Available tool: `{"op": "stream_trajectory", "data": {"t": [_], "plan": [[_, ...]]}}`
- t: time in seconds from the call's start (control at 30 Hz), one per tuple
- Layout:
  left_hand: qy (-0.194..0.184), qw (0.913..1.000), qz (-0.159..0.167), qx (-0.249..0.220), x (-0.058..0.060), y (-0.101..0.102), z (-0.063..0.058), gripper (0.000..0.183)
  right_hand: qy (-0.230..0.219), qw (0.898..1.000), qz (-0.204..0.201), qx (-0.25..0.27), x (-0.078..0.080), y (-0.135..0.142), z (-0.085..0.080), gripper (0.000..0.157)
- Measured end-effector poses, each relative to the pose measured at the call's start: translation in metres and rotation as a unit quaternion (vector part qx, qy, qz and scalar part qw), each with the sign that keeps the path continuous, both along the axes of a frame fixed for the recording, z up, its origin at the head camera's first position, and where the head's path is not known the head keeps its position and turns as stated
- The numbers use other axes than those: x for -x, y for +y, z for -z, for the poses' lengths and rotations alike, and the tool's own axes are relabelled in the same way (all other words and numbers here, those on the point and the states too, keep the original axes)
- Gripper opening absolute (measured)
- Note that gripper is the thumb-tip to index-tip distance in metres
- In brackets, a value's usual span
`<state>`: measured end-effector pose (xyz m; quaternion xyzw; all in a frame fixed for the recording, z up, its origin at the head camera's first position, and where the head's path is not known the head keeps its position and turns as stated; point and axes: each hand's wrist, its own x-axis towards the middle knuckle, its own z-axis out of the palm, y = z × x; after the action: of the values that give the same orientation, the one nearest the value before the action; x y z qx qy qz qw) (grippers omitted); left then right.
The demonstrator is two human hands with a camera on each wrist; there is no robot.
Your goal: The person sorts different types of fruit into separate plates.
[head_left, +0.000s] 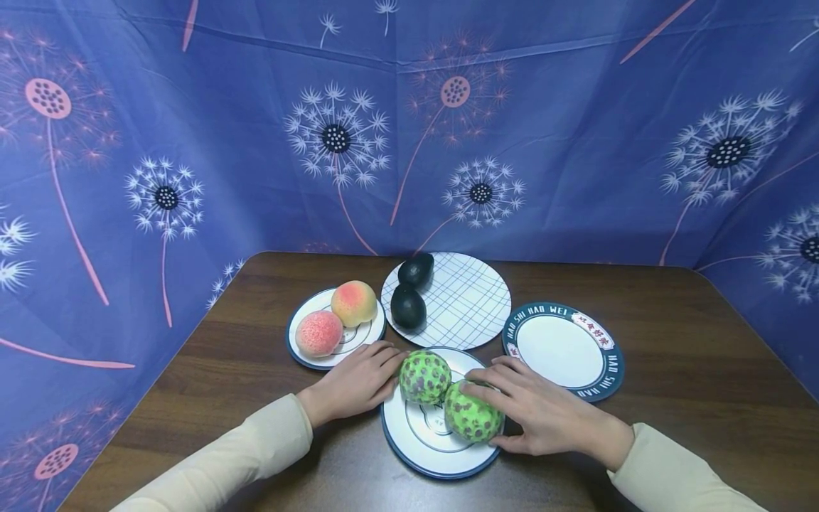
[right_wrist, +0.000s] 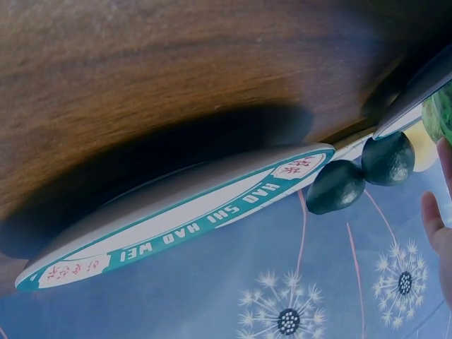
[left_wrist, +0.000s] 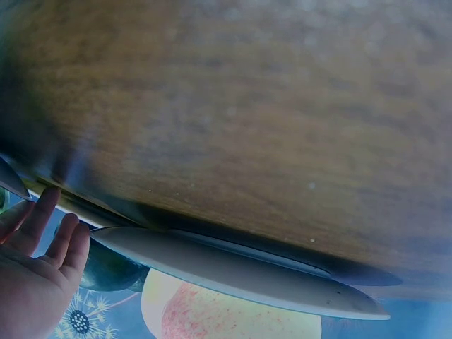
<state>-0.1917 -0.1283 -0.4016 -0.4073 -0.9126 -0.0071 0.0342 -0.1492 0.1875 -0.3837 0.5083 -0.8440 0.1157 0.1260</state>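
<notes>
Two round green fruit-like balls with dark spots lie on a blue-rimmed white plate [head_left: 441, 466] near the table's front. My right hand [head_left: 544, 409] holds the right green ball [head_left: 472, 419], fingers over its top and thumb at its lower right side. Beside the left green ball [head_left: 425, 377] is my left hand [head_left: 358, 380], its fingers extended toward the ball's left side; whether they touch it I cannot tell. The left wrist view shows the left hand [left_wrist: 39, 261] with fingers fairly straight and nothing gripped.
Left, two peaches [head_left: 354, 304] sit on a small plate [head_left: 367, 340]. Behind, two dark avocados [head_left: 408, 307] lie on a grid-patterned plate [head_left: 467, 299]. A green-rimmed lettered plate [head_left: 559, 348] stands right on the brown table [head_left: 691, 355]. A blue dandelion cloth [head_left: 550, 142] hangs behind.
</notes>
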Motion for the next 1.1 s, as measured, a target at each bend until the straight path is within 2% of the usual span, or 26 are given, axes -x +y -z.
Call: {"op": "stream_trajectory", "data": {"t": [0.53, 0.7, 0.87, 1.1], "plan": [[0.001, 1.0, -0.001, -0.001, 0.0, 0.0, 0.0, 0.045, -0.005, 1.0, 0.009, 0.006, -0.003, -0.001, 0.0, 0.078], [0.003, 1.0, -0.002, 0.002, 0.0, 0.0, 0.0, 0.045, -0.012, 1.0, 0.015, 0.01, -0.003, 0.0, -0.002, 0.073], [-0.001, 1.0, -0.004, 0.003, 0.0, 0.001, -0.001, 0.045, -0.029, 0.999, 0.034, 0.018, -0.002, 0.004, -0.004, 0.063], [0.004, 1.0, -0.007, -0.002, 0.0, 0.001, -0.003, 0.046, -0.031, 0.996, 0.076, 0.03, 0.003, 0.015, -0.008, 0.056]]}}
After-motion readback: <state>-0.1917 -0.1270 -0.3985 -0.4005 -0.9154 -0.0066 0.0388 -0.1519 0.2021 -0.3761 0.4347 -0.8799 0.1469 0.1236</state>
